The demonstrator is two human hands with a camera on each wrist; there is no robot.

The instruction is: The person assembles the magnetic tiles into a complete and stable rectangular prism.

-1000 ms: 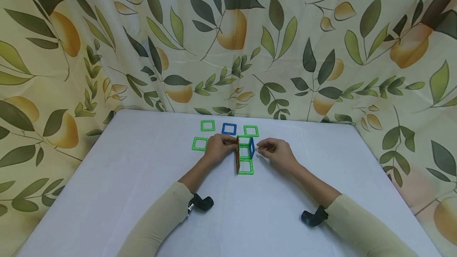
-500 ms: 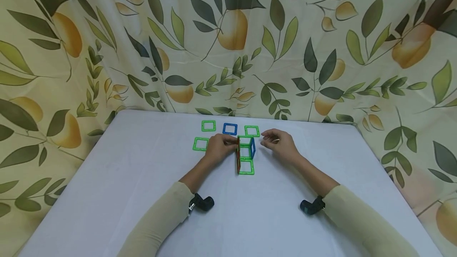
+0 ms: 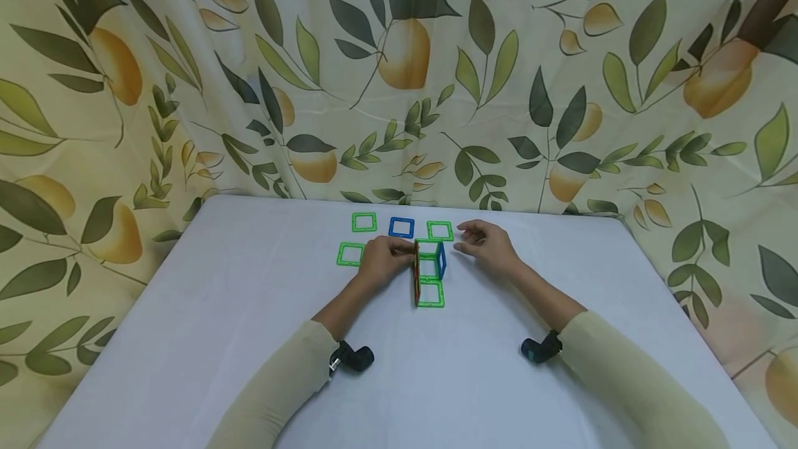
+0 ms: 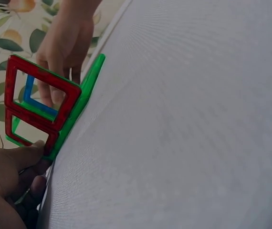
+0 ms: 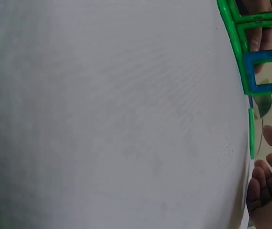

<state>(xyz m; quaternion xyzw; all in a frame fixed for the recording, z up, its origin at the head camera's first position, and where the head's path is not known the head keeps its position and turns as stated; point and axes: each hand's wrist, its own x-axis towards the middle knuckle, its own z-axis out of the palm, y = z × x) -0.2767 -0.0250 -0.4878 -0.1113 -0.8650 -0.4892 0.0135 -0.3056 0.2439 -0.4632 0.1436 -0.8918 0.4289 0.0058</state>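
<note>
Steadying red panel [image 4: 33,120] with left hand [image 3: 382,260], light touch best, I'd say; can't tell if pinched. Right hand [image 3: 489,248] half-open, empty, near green square [image 3: 451,231] by table's [image 3: 156,338] far edge.

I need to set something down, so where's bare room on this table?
The table is bare between the left sleeve and right sleeve, and to either side beyond them. It's crowded around the tile structure, with the left grip and right grip flanking it and loose tiles behind and left.
</note>
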